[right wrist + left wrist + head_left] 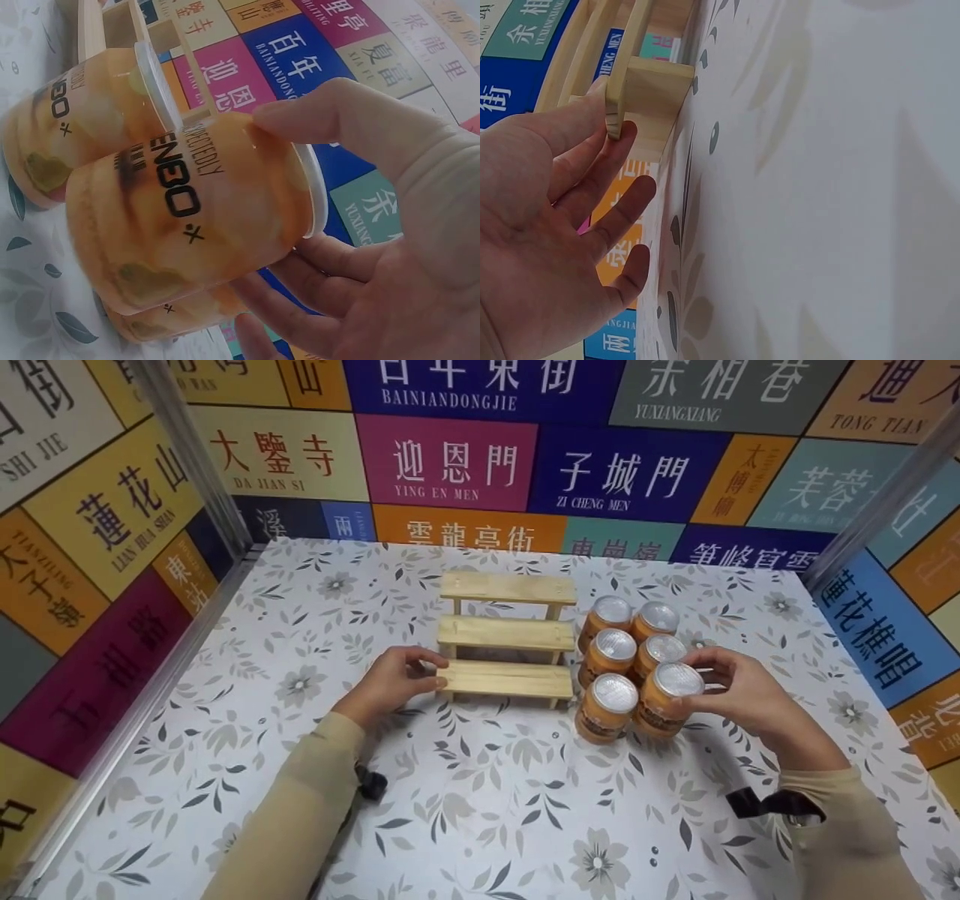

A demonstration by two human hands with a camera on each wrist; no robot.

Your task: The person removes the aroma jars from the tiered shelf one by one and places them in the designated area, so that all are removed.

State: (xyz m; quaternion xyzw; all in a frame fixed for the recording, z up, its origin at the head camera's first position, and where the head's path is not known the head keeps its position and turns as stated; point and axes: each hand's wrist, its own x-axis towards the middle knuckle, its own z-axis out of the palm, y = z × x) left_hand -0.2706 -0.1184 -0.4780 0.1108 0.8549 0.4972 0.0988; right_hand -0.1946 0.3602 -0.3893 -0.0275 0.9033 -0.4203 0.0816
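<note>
A three-step wooden rack (506, 679) stands on the table, its steps rising toward the back. At the left end of its lowest step, my left hand (394, 682) pinches the board between thumb and fingers; in the left wrist view the other fingers spread below the board edge (615, 97). Right of the rack, several orange cans with silver lids stand upright in two close columns. My right hand (750, 694) grips the front right can (664, 709), thumb on the near side and fingers behind. Beside it is the front left can (604, 716).
A white tablecloth (480, 810) with grey leaves and flowers covers the table. Behind it rises a wall of coloured panels (450, 461) with Chinese lettering. Clear upright edges stand at the left (202, 457) and right. Black straps (787, 805) circle both wrists.
</note>
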